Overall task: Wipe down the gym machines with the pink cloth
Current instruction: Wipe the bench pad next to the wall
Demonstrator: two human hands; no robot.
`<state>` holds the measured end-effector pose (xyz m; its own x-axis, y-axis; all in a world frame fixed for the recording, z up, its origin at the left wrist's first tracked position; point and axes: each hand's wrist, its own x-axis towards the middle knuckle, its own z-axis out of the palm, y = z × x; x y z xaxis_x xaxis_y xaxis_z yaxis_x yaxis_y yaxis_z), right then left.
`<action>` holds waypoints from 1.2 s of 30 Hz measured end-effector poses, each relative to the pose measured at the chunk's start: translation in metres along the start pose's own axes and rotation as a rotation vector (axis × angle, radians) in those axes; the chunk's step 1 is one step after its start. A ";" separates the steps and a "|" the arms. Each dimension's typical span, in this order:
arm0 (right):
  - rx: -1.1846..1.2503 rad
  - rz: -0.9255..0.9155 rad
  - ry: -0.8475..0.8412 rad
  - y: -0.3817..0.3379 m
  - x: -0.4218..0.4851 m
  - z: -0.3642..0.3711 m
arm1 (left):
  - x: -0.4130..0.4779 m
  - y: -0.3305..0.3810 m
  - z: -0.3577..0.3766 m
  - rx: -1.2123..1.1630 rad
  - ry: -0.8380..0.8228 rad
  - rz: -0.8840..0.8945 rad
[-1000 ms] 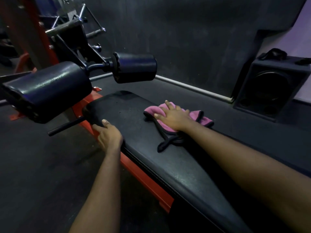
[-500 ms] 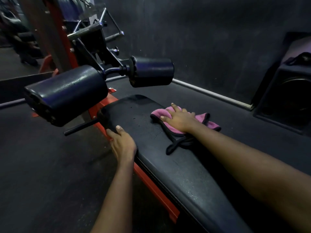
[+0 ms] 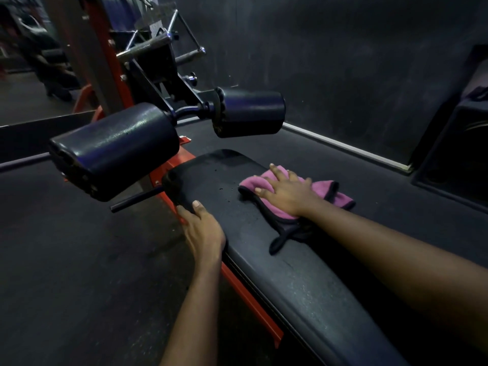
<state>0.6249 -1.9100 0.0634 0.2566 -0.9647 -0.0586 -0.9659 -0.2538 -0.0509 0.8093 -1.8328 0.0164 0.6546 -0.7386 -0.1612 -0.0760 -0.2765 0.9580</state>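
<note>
Working over the long black bench pad (image 3: 277, 260), sitting on a red frame (image 3: 250, 294) and running from bottom right up toward two black roller pads (image 3: 113, 151). Judging the pad as heavy, fixed, firm vinyl, a bit slick, speckled with dust; not shifting under a push, so needing steadying only, no lifting.

Pinning the pink cloth (image 3: 323, 190) flat on the pad's far half, near its right edge, with a dark-trimmed corner trailing back toward the camera. Treating the cloth as light, soft and floppy, likely bunching or slipping out unless loaded from above. Best handling with a flat palm on its middle, or pinching the bound edge for refolding.

Spreading the right hand (image 3: 287, 194) over the cloth's centre: fingers straight and splayed, tips reaching the far pink edge, pressing down, curling round nothing.

Bracing with the left hand (image 3: 203, 233) on the pad's near left edge: thumb lying on top, fingers (image 3: 182, 211) wrapping down over the side, clamping the rim, though probably not reaching far under, hard telling in this dim light.

Leaving a bare stretch of pad between the two hands. Judging the wipe as under way on this pad, not yet reaching the rollers.
</note>
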 end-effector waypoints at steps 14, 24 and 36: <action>-0.019 -0.044 -0.007 -0.001 -0.032 0.006 | 0.000 0.000 -0.001 -0.006 -0.012 0.019; 0.038 -0.033 -0.011 -0.035 -0.006 0.005 | -0.009 0.011 -0.014 0.021 -0.085 0.012; -0.017 -0.015 0.017 -0.099 0.006 0.010 | 0.012 0.002 -0.058 0.188 -0.195 0.165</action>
<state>0.7222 -1.8904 0.0579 0.2705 -0.9618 -0.0414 -0.9625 -0.2692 -0.0347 0.8609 -1.8066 0.0300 0.4670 -0.8817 -0.0668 -0.3192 -0.2385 0.9172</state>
